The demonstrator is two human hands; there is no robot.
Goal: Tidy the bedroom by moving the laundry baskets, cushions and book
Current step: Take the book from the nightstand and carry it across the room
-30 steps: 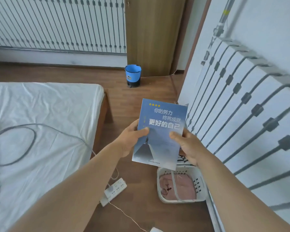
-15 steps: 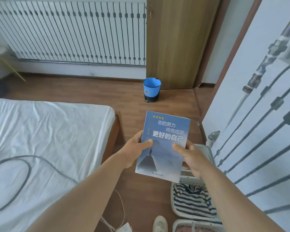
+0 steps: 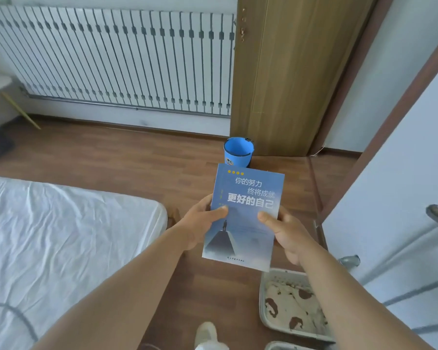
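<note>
Two hands gripping blue book point(image 3: 243, 213), left hand point(image 3: 200, 223) and right hand point(image 3: 286, 233) fingers clamped on its edges, above wooden floor point(image 3: 137, 160)

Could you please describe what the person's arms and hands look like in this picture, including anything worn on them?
Both forearms are bare from the bottom edge of the picture to the wrists, with no sleeves in view. The left hand and the right hand wear no gloves, and no watch, bracelet or ring shows on the visible parts. The thumbnails look short and unpainted.
</note>
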